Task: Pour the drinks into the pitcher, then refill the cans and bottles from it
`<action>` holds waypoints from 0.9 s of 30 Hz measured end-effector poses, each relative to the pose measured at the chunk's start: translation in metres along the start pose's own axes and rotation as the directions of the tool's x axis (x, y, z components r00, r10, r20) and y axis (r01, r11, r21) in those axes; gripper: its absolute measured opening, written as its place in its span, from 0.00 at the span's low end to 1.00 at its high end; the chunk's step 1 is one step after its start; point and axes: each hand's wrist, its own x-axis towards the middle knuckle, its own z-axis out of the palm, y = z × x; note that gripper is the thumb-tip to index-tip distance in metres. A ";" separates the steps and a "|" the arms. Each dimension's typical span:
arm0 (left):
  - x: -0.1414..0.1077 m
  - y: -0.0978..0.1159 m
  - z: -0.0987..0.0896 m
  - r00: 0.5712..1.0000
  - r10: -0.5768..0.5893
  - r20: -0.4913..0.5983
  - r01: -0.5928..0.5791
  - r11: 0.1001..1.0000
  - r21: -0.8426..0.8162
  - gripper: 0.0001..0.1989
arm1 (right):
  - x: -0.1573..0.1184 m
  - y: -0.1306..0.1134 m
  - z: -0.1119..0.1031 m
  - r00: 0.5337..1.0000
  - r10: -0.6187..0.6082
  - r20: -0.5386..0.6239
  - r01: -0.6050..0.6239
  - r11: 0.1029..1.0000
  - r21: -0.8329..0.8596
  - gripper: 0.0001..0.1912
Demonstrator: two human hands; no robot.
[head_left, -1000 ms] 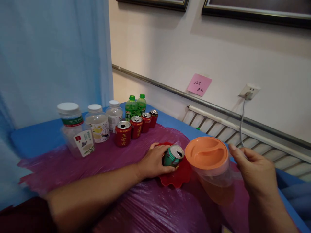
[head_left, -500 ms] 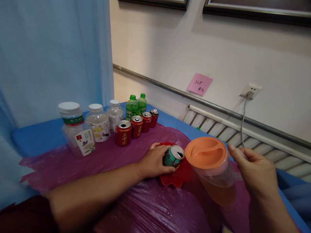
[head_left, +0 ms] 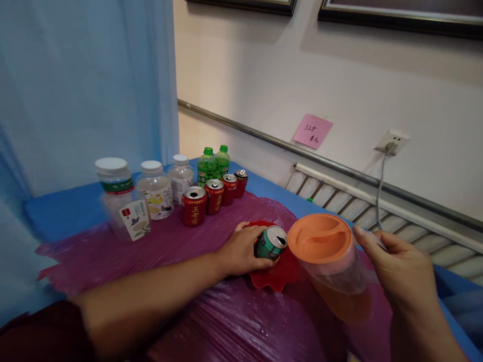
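My left hand [head_left: 243,251] is wrapped round a green drink can [head_left: 270,244], opened at the top and tilted to the right. Under the can lies a red dish with a wavy rim [head_left: 277,282]. My right hand [head_left: 402,264] grips the handle of a clear pitcher [head_left: 341,281] with an orange lid [head_left: 320,239]. The pitcher leans toward the can, its lid edge close by the can's top. Brownish liquid sits in its lower part. Whether any liquid flows between the two I cannot tell.
Several red cans [head_left: 194,206] stand in a row behind my left hand. Beyond them are green-capped bottles [head_left: 207,166] and clear jars with white lids [head_left: 154,191]. Purple plastic sheeting [head_left: 226,322] covers the blue table [head_left: 64,201]. A radiator [head_left: 339,201] runs along the wall.
The view has shifted slightly, so the scene sits a little further right. Both hands keep their holds, and the can and pitcher stay in nearly the same position.
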 end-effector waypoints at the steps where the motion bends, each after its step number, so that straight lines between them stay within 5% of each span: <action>1: 0.000 0.000 0.000 1.000 0.004 -0.002 -0.004 1.000 -0.002 0.36 | -0.001 -0.001 0.000 1.000 0.002 -0.001 -0.002 1.000 0.005 0.28; 13: -0.002 0.000 0.000 1.000 -0.002 0.007 0.002 1.000 -0.021 0.36 | -0.003 0.001 -0.002 0.999 0.050 -0.002 -0.050 0.999 0.012 0.31; 27: -0.004 0.001 0.002 1.000 0.017 -0.016 -0.017 0.999 -0.037 0.37 | -0.008 -0.001 -0.002 0.999 -0.039 -0.033 0.039 0.999 0.003 0.31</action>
